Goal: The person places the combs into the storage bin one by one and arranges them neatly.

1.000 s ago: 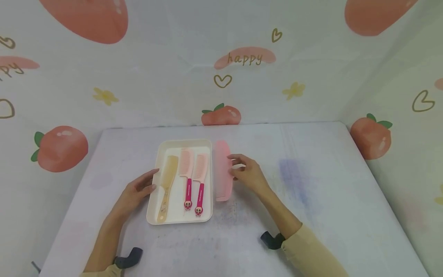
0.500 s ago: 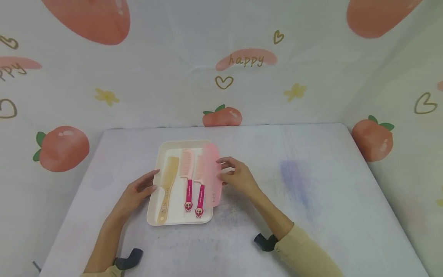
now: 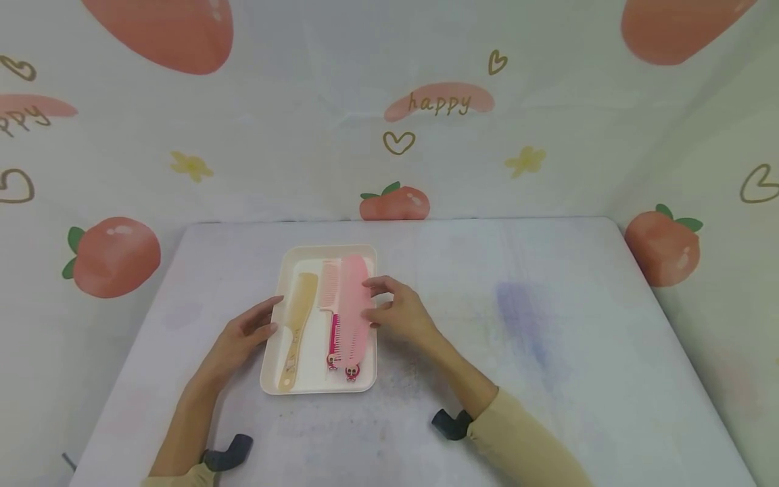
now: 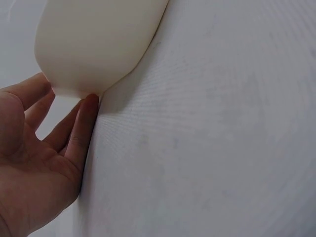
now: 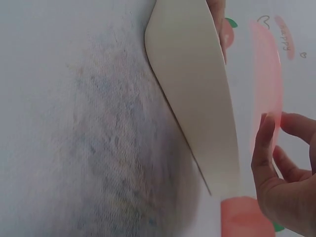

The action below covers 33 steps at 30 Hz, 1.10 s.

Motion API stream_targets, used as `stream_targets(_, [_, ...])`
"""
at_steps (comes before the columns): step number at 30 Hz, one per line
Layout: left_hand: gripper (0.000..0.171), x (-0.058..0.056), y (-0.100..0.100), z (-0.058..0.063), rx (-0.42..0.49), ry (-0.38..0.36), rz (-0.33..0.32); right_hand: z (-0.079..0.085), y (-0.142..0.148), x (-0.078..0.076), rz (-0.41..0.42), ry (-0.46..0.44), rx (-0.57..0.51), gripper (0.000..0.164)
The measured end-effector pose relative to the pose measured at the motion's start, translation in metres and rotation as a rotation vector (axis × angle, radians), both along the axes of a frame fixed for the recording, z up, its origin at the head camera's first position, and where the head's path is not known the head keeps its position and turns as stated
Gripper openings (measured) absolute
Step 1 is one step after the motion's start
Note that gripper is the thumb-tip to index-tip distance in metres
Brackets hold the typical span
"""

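Note:
Between its thumb and fingers my right hand (image 3: pixel 402 313) pinches the back edge of a wide pink comb (image 3: pixel 353 304). In the right wrist view this pink comb (image 5: pixel 267 74) is up above the tray's rim. From the head it covers most of one pink comb with a magenta handle (image 3: pixel 352 372) and part of another such comb (image 3: pixel 330 287). A tan handled comb (image 3: pixel 299 311) lies at the left in the white tray (image 3: pixel 316 387). My left hand (image 3: pixel 243 335) touches the tray's left side with its fingertips; in the left wrist view the fingers (image 4: pixel 86 123) meet its outer wall.
The tray stands on a pale table (image 3: pixel 462 270) with bluish smudges. A cloth backdrop (image 3: pixel 292 101) printed with peaches and hearts rises behind and at both sides. Dark curved mounts (image 3: pixel 228 453) sit at both wrists.
My right hand has carried the wide pink comb leftward from beside the tray to over its right part. The left hand has stayed at the tray's left side.

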<state>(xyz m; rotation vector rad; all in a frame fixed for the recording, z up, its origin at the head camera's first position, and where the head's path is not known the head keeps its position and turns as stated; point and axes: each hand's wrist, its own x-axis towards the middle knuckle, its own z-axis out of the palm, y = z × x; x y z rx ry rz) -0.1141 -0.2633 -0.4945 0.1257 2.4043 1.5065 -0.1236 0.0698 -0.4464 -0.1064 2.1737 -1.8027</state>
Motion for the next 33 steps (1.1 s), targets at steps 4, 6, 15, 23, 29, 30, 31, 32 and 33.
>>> stream_targets(4, [0.059, 0.0, 0.0, 0.001, 0.005, 0.002, 0.001, -0.003, -0.007, -0.002, 0.013, 0.006, -0.039, 0.048])
stream_targets(6, [0.06, 0.001, 0.001, 0.001, 0.0, 0.0, 0.003, -0.004, -0.011, -0.003, 0.014, 0.002, -0.052, 0.048])
stream_targets(15, [0.058, 0.002, 0.002, 0.005, 0.02, 0.001, 0.001, -0.001, -0.031, -0.007, 0.017, 0.004, 0.041, 0.049])
stream_targets(23, [0.058, 0.002, 0.003, 0.006, 0.053, -0.007, -0.005, -0.002, -0.05, -0.008, -0.024, -0.034, 0.069, 0.05])
stream_targets(29, [0.058, 0.001, 0.002, 0.005, 0.065, -0.004, -0.007, -0.008, -0.063, -0.013, -0.016, 0.026, 0.099, 0.05])
stream_targets(30, [0.058, 0.001, 0.002, 0.004, 0.067, -0.004, -0.008, -0.01, -0.065, -0.014, -0.013, 0.035, 0.121, 0.05])
stream_targets(31, [0.058, 0.001, 0.002, 0.005, 0.07, -0.005, -0.009, -0.011, -0.066, -0.015, -0.011, 0.043, 0.143, 0.05])
stream_targets(32, [0.058, 0.0, 0.003, 0.004, 0.073, -0.005, -0.01, -0.012, -0.068, -0.016, -0.009, 0.05, 0.167, 0.05])
stream_targets(33, [0.058, 0.001, 0.003, 0.005, 0.074, -0.006, -0.012, -0.013, -0.069, -0.017, -0.009, 0.056, 0.186, 0.051])
